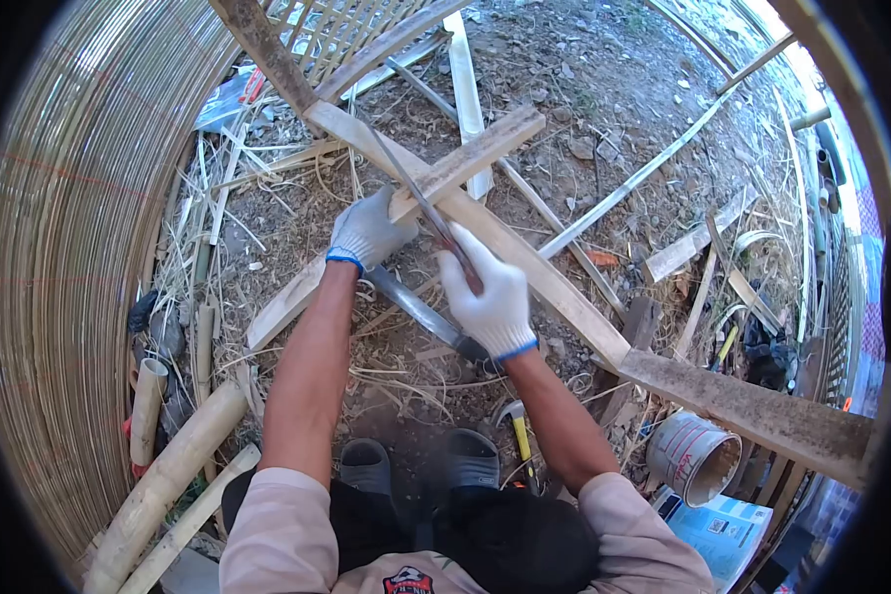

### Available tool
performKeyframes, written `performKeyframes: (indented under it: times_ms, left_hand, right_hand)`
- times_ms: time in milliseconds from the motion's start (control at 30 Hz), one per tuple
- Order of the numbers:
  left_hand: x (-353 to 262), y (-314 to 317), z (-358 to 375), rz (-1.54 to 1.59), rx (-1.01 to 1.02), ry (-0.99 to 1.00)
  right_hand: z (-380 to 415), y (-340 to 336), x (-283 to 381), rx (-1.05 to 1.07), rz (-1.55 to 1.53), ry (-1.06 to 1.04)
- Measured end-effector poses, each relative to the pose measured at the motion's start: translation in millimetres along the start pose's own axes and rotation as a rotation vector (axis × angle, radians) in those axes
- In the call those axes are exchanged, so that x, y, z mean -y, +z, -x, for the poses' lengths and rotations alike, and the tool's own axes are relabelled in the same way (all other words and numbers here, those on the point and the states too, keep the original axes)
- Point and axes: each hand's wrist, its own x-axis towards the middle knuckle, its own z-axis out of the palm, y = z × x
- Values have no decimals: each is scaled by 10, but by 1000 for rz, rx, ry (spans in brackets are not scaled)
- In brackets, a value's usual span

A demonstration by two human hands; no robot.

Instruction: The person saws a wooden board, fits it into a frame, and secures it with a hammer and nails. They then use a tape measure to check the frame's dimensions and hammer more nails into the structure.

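My left hand (374, 232), in a white glove with a blue cuff, is closed around the near end of a short wooden slat (490, 148). That slat lies crosswise over a long wooden beam (520, 259). In my right hand (490, 297), gloved the same way, is the handle of a long, narrow-bladed knife (406, 176). The blade points up and to the left, crossing the slat close to my left fingers. Below both hands, a wider metal blade (413, 304) with a dark handle lies on the ground.
A bamboo-strip screen (79, 247) rises at the left, with thick bamboo poles (173, 485) in front of it. A hammer (520, 441) lies near my feet. At the right are a paint bucket (698, 457) and a blue printed sheet (723, 530). Shavings litter the ground.
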Motion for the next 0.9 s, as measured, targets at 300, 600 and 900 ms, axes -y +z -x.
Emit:
performKeyframes:
  times_ms: [300,600,900]
  left_hand:
    - [37,52,-3,5,-22,14]
    - [131,53,-17,85,20,74]
    - [161,95,-71,82,97,103]
  right_hand:
    - [518,-398,-13,-22,-6,25]
    - [-11,155,-93,-85,-26,-104]
    - [673,-460,247,5,24,67]
